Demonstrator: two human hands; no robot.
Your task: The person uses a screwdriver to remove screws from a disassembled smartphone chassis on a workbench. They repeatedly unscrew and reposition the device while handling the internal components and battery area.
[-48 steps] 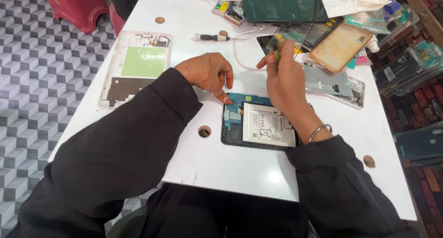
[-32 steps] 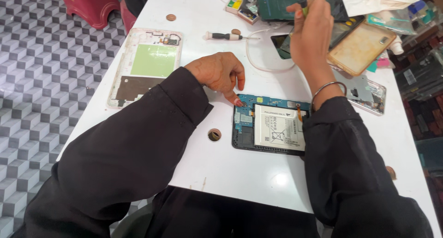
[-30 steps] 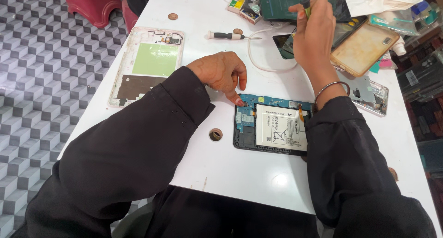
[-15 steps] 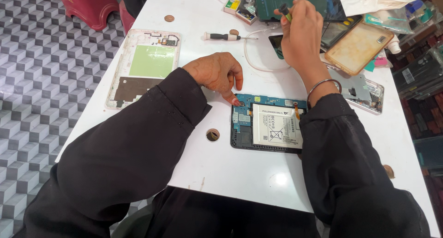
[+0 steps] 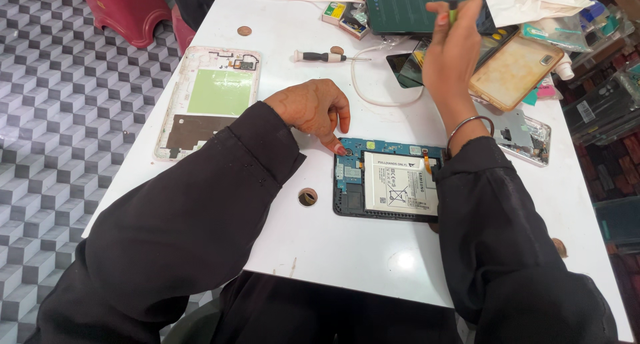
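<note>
Looking down, I see one opened tablet (image 5: 389,186) on the white table (image 5: 347,251), its shell holding a white battery and blue circuit board. My left hand (image 5: 310,109) rests at its 10 o'clock corner, fingertip touching the board, grip loose and empty. My right hand (image 5: 455,51), raised at 12 o'clock, pinches one thin green tool (image 5: 453,11). One screwdriver (image 5: 327,57) and one detached back cover (image 5: 213,101) lie at 10 o'clock.
</note>
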